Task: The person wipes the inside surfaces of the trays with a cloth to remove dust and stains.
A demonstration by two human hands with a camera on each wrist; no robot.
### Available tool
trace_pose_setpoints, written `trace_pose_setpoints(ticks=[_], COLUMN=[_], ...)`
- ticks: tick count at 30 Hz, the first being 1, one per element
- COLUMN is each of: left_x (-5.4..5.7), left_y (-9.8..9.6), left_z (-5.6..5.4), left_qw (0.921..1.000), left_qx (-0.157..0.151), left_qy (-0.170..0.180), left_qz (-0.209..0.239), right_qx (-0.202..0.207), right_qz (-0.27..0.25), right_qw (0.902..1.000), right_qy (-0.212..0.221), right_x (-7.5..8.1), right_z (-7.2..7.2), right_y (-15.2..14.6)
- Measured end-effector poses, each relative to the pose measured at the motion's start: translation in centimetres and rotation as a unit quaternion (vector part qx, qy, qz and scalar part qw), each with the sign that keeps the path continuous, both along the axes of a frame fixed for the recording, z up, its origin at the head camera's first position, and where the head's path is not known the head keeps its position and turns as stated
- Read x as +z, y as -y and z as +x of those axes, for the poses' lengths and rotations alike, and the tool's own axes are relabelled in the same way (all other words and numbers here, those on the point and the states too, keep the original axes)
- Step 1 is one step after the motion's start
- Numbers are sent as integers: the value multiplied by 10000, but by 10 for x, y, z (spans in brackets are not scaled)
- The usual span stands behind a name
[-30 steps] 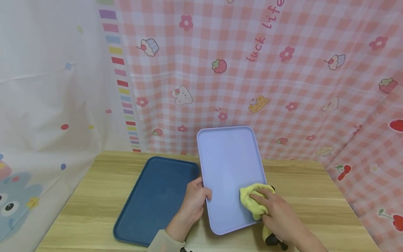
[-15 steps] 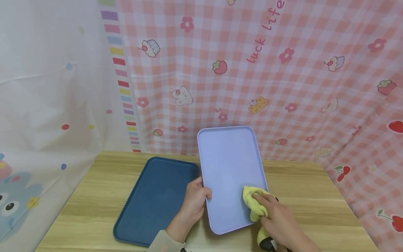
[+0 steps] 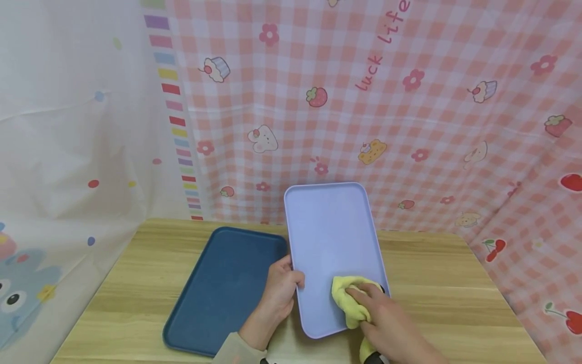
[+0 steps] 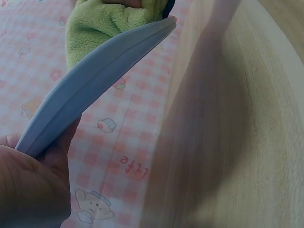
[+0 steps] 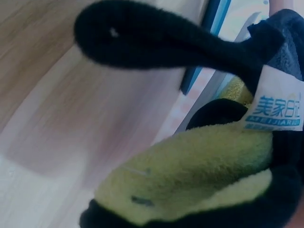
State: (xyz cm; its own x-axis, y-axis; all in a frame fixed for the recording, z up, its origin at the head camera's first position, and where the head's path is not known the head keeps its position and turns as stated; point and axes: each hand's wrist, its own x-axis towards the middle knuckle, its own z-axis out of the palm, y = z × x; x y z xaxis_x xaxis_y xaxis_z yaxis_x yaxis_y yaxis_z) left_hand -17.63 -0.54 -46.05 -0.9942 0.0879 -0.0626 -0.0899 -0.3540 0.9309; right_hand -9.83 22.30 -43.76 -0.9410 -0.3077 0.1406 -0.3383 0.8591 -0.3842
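A lavender rectangular tray [image 3: 332, 232] is held up at a tilt in the head view. My left hand [image 3: 282, 285] grips its left edge, thumb over the rim; in the left wrist view the tray [image 4: 95, 76] is seen edge-on. My right hand [image 3: 384, 313] holds a bunched yellow-green plush towel [image 3: 347, 298] against the tray's lower right face. Part of the towel with a dark end hangs below the hand. Close up in the right wrist view, the towel [image 5: 190, 166] shows black trim, a black hanging loop and a white label; the right hand is mostly hidden there.
A dark blue tray [image 3: 223, 288] lies on the wooden table [image 3: 436, 283] left of the lavender one, partly behind the left forearm. A pink checked cloth [image 3: 295, 101] hangs behind the table, with a white printed sheet [image 3: 91, 141] at the left.
My right hand has first slid slightly right and down, then left across the lower part of the lavender tray with the towel. My left hand and the tray have stayed nearly still.
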Motion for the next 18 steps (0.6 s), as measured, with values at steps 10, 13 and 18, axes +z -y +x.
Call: trace_pose_setpoints(ticks=[10,13,18], left_x=[-1,0,0], left_y=[2,2,2], left_z=[0,1,1], left_qw=[9999,10000,9999], left_qx=[53,1,-81], left_qy=[-104,-88,-79], left_qz=[9,3,31], right_qx=[1000,1289,1833], right_qz=[493,550,629], right_qw=[9917,9867,9703], right_qy=[-637,-824,-1445], right_x=[-3,-4,-6], right_z=[0,-1,-5], right_y=[11,13,20])
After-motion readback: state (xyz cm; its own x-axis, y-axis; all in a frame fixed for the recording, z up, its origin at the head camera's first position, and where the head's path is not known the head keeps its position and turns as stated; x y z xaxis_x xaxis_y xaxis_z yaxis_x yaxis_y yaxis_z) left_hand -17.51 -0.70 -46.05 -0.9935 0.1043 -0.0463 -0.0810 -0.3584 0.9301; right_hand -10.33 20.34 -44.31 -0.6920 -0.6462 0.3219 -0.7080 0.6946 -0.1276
